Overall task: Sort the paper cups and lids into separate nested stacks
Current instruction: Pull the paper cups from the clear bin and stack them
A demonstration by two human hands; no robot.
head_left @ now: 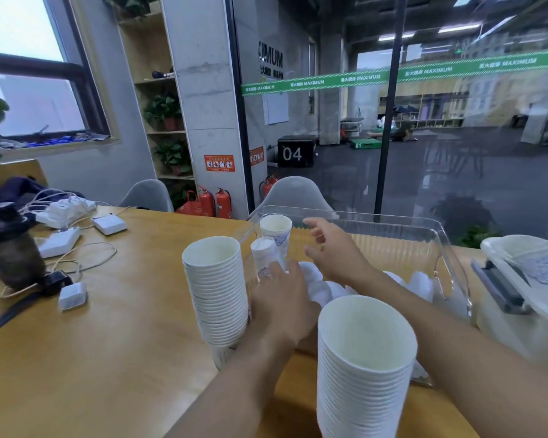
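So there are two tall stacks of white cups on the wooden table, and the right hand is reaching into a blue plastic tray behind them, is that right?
Nearly. The head view shows the tray is clear, see-through plastic, not blue. The rest holds: two tall stacks of white cups, one on the left and one nearer, stand on the wooden table, and the right hand reaches into the tray.

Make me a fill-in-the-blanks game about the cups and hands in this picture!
1. The tall cup stacks stand on a ____ table.
2. The right hand reaches over the clear ____ with its fingers spread.
3. The number of tall cup stacks is ____.
4. The left hand holds a small ____ with a blue pattern.

Missing words: wooden; tray; two; cup
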